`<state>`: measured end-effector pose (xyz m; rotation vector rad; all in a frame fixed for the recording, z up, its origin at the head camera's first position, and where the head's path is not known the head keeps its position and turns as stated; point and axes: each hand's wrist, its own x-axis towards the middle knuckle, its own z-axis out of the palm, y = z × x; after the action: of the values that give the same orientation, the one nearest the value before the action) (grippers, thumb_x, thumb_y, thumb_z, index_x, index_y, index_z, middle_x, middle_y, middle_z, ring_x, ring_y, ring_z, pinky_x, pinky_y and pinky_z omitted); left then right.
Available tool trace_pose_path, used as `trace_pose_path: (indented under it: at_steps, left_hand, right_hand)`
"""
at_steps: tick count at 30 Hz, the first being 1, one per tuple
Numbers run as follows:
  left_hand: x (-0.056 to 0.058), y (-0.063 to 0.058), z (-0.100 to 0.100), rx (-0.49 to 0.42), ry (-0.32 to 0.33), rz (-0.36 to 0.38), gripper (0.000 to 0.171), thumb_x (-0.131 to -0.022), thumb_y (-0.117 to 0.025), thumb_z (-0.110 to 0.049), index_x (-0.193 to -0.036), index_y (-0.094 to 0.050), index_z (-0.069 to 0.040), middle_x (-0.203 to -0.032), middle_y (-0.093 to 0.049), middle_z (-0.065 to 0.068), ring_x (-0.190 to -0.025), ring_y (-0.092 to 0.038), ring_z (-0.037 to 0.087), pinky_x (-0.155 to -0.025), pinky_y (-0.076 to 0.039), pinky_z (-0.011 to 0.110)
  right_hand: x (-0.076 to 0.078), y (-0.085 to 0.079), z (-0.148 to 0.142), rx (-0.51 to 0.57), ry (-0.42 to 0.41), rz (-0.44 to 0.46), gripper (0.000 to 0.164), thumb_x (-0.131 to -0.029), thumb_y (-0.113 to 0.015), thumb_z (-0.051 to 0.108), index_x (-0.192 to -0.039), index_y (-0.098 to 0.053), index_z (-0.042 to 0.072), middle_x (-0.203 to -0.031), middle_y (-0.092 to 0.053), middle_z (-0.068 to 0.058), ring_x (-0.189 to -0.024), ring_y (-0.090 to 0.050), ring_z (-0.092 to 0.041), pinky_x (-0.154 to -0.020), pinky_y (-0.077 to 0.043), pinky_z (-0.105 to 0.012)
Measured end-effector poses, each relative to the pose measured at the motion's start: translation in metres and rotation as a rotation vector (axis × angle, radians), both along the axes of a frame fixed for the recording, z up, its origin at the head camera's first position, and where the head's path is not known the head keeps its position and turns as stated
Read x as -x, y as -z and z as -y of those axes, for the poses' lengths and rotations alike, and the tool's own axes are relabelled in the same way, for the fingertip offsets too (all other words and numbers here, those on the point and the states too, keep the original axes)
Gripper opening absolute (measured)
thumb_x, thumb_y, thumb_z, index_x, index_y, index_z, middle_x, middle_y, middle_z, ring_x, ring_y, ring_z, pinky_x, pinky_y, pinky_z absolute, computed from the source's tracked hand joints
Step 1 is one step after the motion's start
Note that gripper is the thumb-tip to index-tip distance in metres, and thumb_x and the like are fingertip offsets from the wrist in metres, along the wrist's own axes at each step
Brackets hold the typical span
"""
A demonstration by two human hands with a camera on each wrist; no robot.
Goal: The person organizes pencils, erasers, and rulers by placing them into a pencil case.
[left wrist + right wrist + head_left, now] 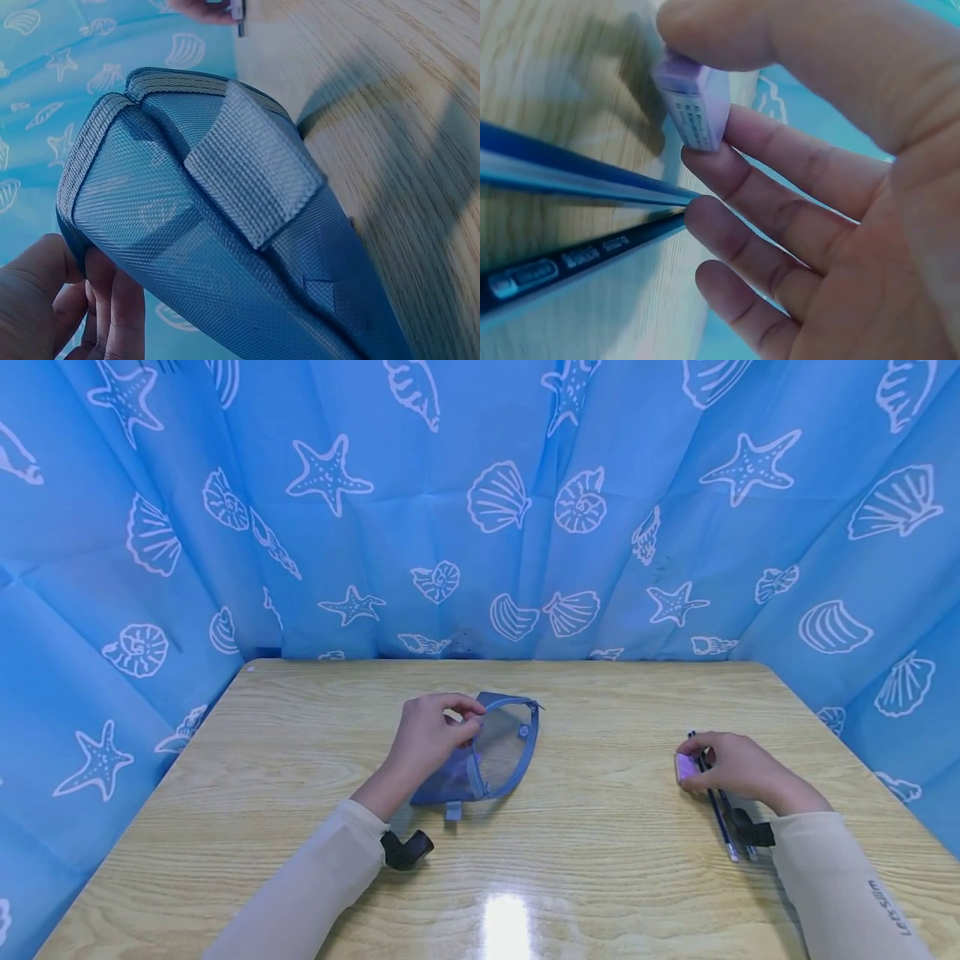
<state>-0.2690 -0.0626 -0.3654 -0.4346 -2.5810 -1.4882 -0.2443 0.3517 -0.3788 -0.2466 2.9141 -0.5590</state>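
Note:
My left hand (435, 735) pinches the edge of a blue mesh zipper pouch (442, 781), whose mouth gapes toward the right. In the left wrist view the pouch's fabric tab (255, 165) faces the camera, with thumb and fingers at the rim below left. Over on the right, my right hand (738, 768) holds a small purple eraser (694, 101) between thumb and fingertips. Beneath that hand lie two pencils, a blue one (577, 169) and a dark one (585, 259) with printed lettering. Their middle parts are partly hidden by the hand in the head view.
A light wood-grain table (600, 860) carries everything. Behind it and at both sides hangs a blue curtain (450, 460) with white shells and starfish. Each wrist wears a black camera mount (407, 850). Bright light reflects off the table's near part.

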Motion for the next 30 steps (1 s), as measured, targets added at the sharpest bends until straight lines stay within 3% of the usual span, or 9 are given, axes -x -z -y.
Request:
trace_pose_path:
  at_steps: [8,14,25,30]
  left_hand:
    - [0.000,0.000,0.000,-0.005,0.001,0.006,0.012,-0.086,-0.070,-0.015,-0.093,-0.077,-0.021,-0.080,-0.068,-0.006,-0.056,-0.065,0.010,-0.059,-0.052,0.029]
    - [0.000,0.000,0.000,-0.008,0.001,0.004,0.012,-0.087,-0.070,-0.015,-0.093,-0.077,-0.021,-0.080,-0.068,-0.006,-0.057,-0.065,0.010,-0.058,-0.052,0.029]
    - [-0.001,0.000,-0.001,-0.007,0.005,0.011,0.013,-0.087,-0.069,-0.014,-0.093,-0.077,-0.021,-0.080,-0.068,-0.006,-0.057,-0.065,0.010,-0.058,-0.052,0.029]
    - [-0.001,0.000,-0.001,-0.006,0.003,0.013,0.013,-0.087,-0.068,-0.013,-0.093,-0.077,-0.021,-0.080,-0.068,-0.006,-0.057,-0.066,0.010,-0.058,-0.053,0.029]
  right_hand:
    - [-0.001,-0.004,0.009,0.026,-0.011,-0.046,0.049,-0.077,-0.081,0.024,-0.113,-0.065,-0.005,-0.091,-0.062,-0.007,-0.078,-0.050,-0.018,-0.066,-0.044,-0.032]
    - [0.000,-0.003,0.016,0.060,-0.018,-0.080,0.048,-0.078,-0.079,0.021,-0.114,-0.065,-0.007,-0.098,-0.065,-0.011,-0.084,-0.057,-0.020,-0.070,-0.049,-0.035]
    - [0.002,0.002,0.024,0.108,-0.008,-0.109,0.053,-0.080,-0.078,0.025,-0.120,-0.063,-0.007,-0.112,-0.063,-0.022,-0.099,-0.063,-0.034,-0.083,-0.053,-0.048]
    - [0.003,0.002,0.030,0.117,-0.016,-0.125,0.050,-0.082,-0.077,0.023,-0.120,-0.063,-0.006,-0.110,-0.063,-0.019,-0.095,-0.061,-0.030,-0.080,-0.052,-0.043]
